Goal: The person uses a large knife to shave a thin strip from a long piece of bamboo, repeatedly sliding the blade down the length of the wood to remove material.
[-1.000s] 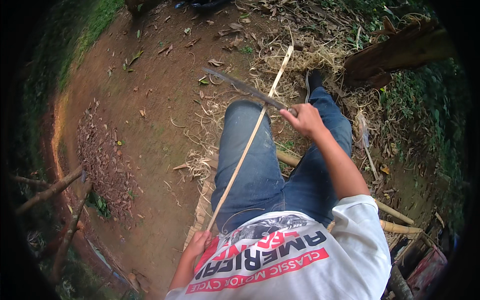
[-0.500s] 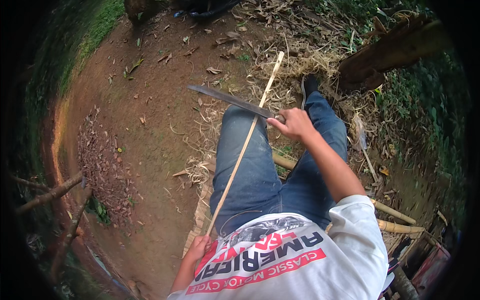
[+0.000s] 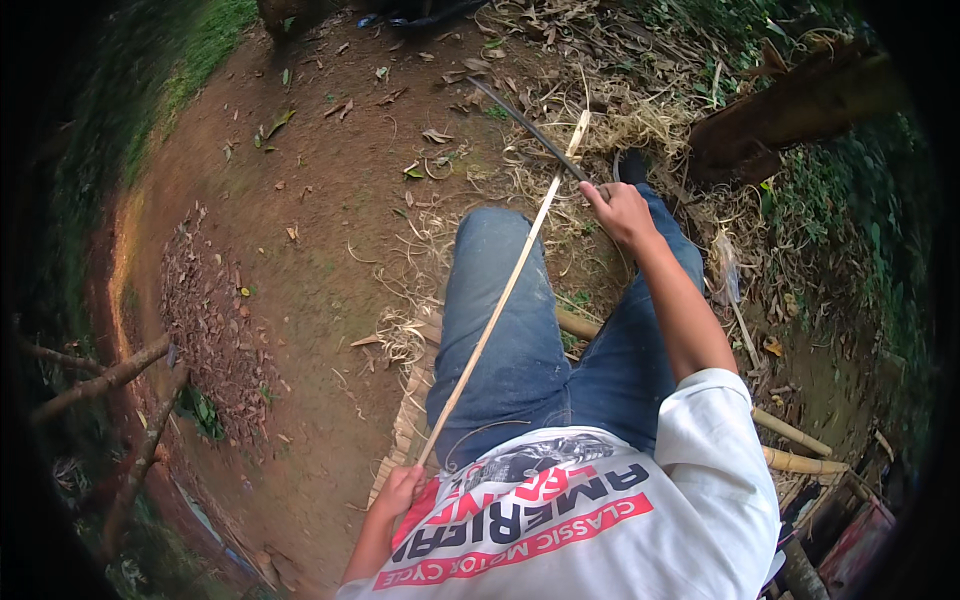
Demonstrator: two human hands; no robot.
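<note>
A long pale bamboo strip (image 3: 497,310) slants from beside my left hip, across my left thigh, up to the litter beyond my knees. Its near end is gripped by my left hand (image 3: 402,491), closed beside my shirt. My right hand (image 3: 624,214) is wrapped round the handle of a machete, stretched out past my right knee. The dark machete blade (image 3: 527,124) crosses the strip close to its far end and points forward and left. Most of the handle is hidden in my fingers.
Thin curled shavings (image 3: 405,340) lie left of my leg and near my right foot. A thick log (image 3: 790,110) rises at the far right. Bamboo poles (image 3: 800,458) lie by my right hip. Cut branches (image 3: 105,380) stand at the left edge; dry leaves (image 3: 215,320) cover the brown soil.
My right hand and the machete have moved forward along the strip towards its far end. The blade has turned to point more forward. My left hand keeps its hold by the hip.
</note>
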